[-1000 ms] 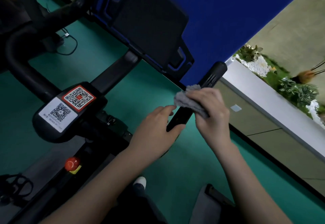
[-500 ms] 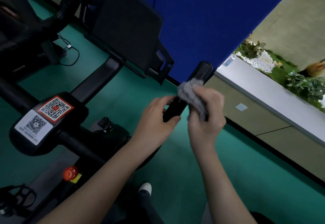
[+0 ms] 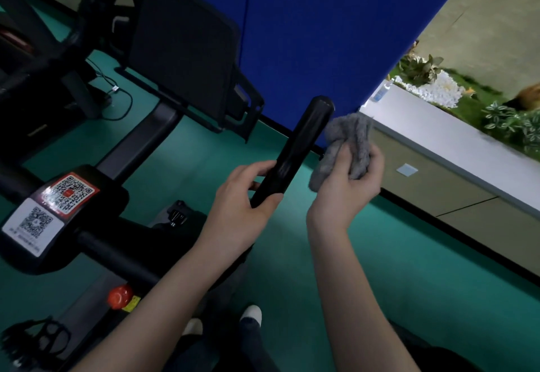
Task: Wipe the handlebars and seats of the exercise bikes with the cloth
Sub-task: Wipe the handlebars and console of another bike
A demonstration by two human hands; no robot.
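Observation:
A black handlebar grip [image 3: 304,137] of the exercise bike slants up toward the blue wall in the middle of the view. My left hand [image 3: 242,199] is wrapped around its lower end. My right hand [image 3: 347,184] holds a crumpled grey cloth [image 3: 347,143] just to the right of the grip's upper part, apart from it. The bike's centre console [image 3: 52,219] carries a red and a white QR sticker at the left. No seat is in view.
A black screen [image 3: 181,50] on a bracket stands behind the bar. A red knob [image 3: 119,295] and a pedal [image 3: 35,339] sit low at the left. A blue partition [image 3: 321,20] and a white-topped planter ledge [image 3: 438,143] close off the right. Green floor lies below.
My right hand has lifted the cloth off the handlebar grip and moved it to the right. The left hand keeps its hold on the grip's lower end. The view has shifted left.

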